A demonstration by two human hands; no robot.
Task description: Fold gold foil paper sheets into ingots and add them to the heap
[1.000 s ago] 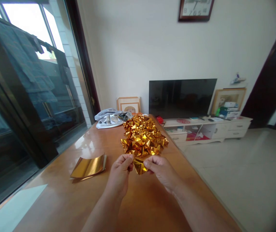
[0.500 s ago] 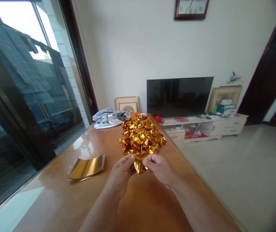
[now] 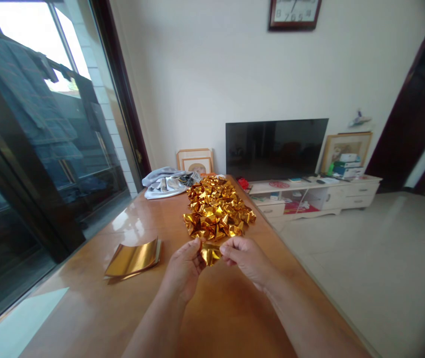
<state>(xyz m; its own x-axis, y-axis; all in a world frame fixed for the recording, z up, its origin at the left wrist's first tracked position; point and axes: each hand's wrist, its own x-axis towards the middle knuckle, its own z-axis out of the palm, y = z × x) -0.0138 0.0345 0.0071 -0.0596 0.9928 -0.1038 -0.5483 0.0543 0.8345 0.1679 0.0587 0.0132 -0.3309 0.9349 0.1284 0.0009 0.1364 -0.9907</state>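
**Hands and held item.** Left hand (image 3: 184, 268): fingers curled, closed on the left side of a folded foil piece (image 3: 210, 254). Right hand (image 3: 247, 261): partly closed, thumb and fingertips pinching the same piece from its right side. The piece is gold, creased and faceted, held in the air between both hands, above the worktop (image 3: 85, 303) and just short of the pile.

**On the worktop.** Glossy orange-brown wood, running away from the person.
- Foil pile (image 3: 215, 209): many folded gold pieces, heaped along the middle, toward the far end.
- Foil sheets (image 3: 132, 259): flat gold stack, slightly curled, near the left edge, left of the hands and well apart from them.
- Grey cloth (image 3: 165, 185): crumpled, at the far end, just beside the pile.

**Surroundings.**
- Television (image 3: 275, 149): dark screen, on a white cabinet (image 3: 309, 204) beyond the right edge of the worktop.
- Framed picture (image 3: 195, 161): upright against the wall behind the far end.
- Wall clock (image 3: 294, 15): above the television.
- Glass door (image 3: 48, 174): along the left side, with clothes (image 3: 26, 94) hanging beyond it.
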